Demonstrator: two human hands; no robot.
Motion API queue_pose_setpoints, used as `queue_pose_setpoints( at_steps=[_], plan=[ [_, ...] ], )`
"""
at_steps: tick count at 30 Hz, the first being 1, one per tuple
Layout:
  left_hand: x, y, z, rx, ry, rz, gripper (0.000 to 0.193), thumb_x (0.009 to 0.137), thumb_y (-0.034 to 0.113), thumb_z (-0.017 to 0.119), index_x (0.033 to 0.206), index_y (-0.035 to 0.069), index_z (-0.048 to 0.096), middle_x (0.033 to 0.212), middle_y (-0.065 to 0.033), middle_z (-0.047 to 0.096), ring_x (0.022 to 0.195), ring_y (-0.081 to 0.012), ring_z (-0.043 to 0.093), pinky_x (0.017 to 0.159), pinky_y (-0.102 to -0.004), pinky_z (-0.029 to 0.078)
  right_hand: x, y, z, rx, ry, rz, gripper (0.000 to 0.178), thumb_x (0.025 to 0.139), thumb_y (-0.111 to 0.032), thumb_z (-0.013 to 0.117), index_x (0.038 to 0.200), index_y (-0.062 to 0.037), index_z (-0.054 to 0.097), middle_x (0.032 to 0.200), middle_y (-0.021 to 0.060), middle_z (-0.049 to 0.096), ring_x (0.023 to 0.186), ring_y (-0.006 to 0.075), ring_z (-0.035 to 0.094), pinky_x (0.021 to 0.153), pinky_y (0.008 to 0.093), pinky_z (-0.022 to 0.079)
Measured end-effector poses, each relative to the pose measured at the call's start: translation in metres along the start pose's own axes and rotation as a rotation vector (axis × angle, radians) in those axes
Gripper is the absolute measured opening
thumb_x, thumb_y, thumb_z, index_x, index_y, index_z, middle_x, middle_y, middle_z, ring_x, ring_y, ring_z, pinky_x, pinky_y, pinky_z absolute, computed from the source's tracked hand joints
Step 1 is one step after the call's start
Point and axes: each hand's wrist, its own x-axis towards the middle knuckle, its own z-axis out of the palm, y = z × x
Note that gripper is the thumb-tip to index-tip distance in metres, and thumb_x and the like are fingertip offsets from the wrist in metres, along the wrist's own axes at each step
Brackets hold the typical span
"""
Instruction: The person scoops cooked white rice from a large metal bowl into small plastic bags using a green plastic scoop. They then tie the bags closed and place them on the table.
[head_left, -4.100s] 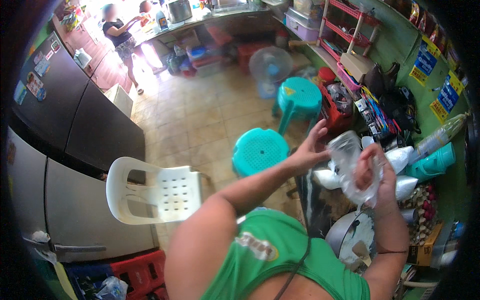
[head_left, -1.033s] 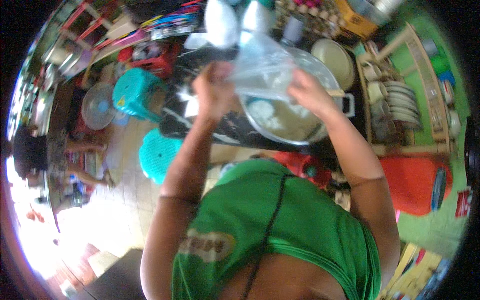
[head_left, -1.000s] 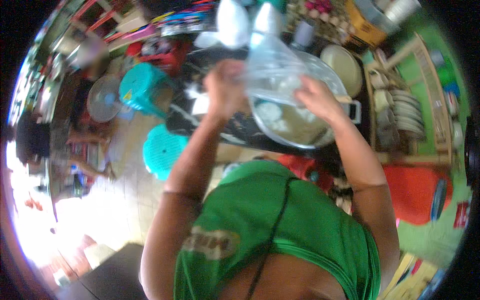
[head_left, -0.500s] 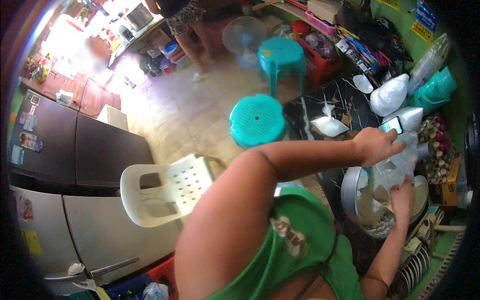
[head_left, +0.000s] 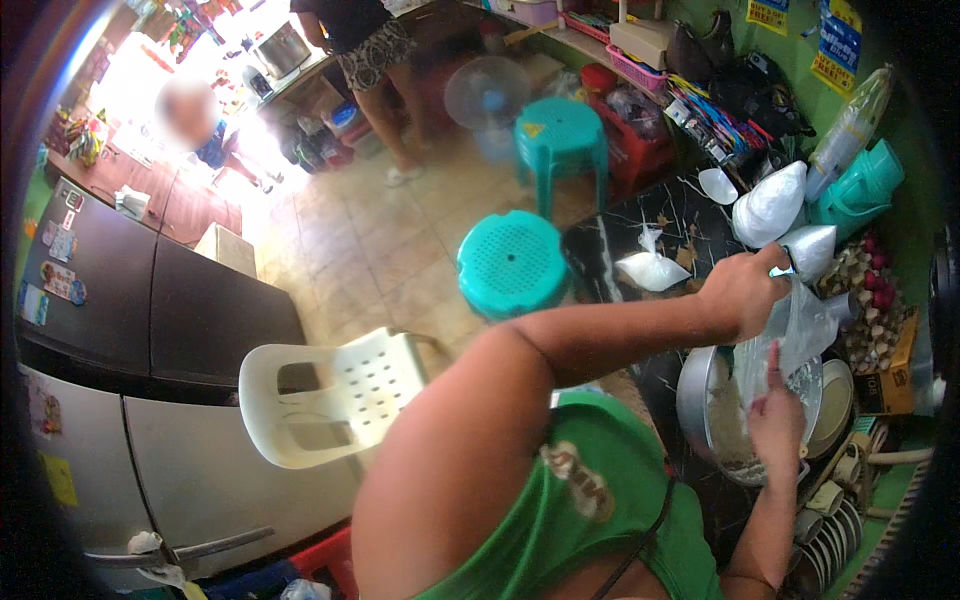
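Left hand (head_left: 742, 290) at 3 o'clock, arm stretched out across the body, grip pinched shut on the top of a clear plastic bag (head_left: 795, 335). Bag hangs over a round metal basin (head_left: 700, 400) with pale powder inside. Right hand (head_left: 775, 420) just below, at 4 o'clock, forearm raised, index finger up, grip spread flat against the bag's lower side. Dark marbled surface (head_left: 610, 250) carries a small filled bag (head_left: 650, 270). Room: white plastic chair (head_left: 330, 395) at 8 o'clock, teal stool (head_left: 512, 262) at centre, tiled floor (head_left: 370, 240), person standing at 12 o'clock.
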Motion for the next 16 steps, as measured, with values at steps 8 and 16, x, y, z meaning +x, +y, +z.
queue_pose_setpoints(
  at_steps=[8,16],
  plan=[
    [-0.009,0.005,0.010,-0.004,-0.074,0.010,0.029,0.067,0.012,0.061,0.096,0.009,0.059,0.097,-0.0153,0.055,0.082,-0.0327,0.059,0.068,-0.0407,0.050,0.000,0.006,-0.001,0.197,0.212,0.058,0.071,0.067,0.003,0.054,0.133,-0.0052,0.030,0.076,0.0189,0.058,0.066,0.0320,0.058,0.064,0.0389,0.046],
    [-0.031,-0.016,0.012,-0.105,-0.180,0.403,0.006,0.061,0.008,0.061,0.067,0.010,0.063,0.103,-0.0101,0.058,0.080,-0.0273,0.060,0.064,-0.0385,0.050,0.064,0.104,0.011,0.651,0.019,0.065,0.051,0.072,-0.002,0.043,0.122,-0.0005,0.041,0.114,0.0201,0.048,0.088,0.0246,0.056,0.064,0.0339,0.050]
  ],
)
